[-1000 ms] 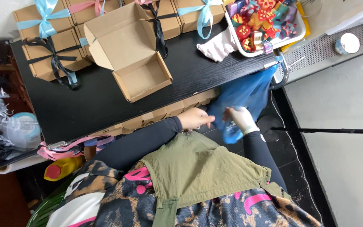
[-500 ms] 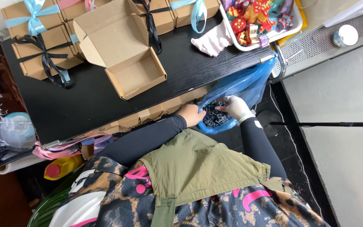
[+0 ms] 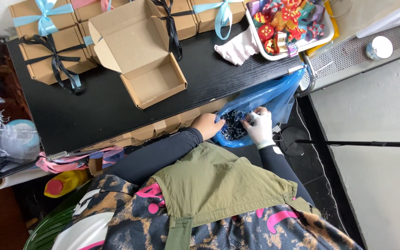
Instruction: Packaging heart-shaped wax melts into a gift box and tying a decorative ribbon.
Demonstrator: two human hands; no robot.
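Note:
A blue plastic bag (image 3: 276, 95) hangs from the right end of the black table (image 3: 103, 113), just below its front edge. At the bag's mouth is a clump of dark blue and black shredded filler (image 3: 232, 125). My bare left hand (image 3: 207, 125) grips the clump from the left. My right hand (image 3: 258, 126), in a white glove, pinches it from the right. An open, empty cardboard box (image 3: 156, 83) stands on the table above my hands, its lid tilted back.
Closed cardboard boxes tied with blue and black ribbons (image 3: 54, 58) line the table's back. A white tray of colourful small items (image 3: 292, 21) and a pink cloth (image 3: 239, 46) lie at the back right. Pink ribbon (image 3: 77, 159) and a yellow bottle (image 3: 63, 181) sit lower left.
The bag's mouth has been pulled open, baring the dark filler. Both hands have moved up from the bag's outside onto the clump and lifted it slightly towards the table edge.

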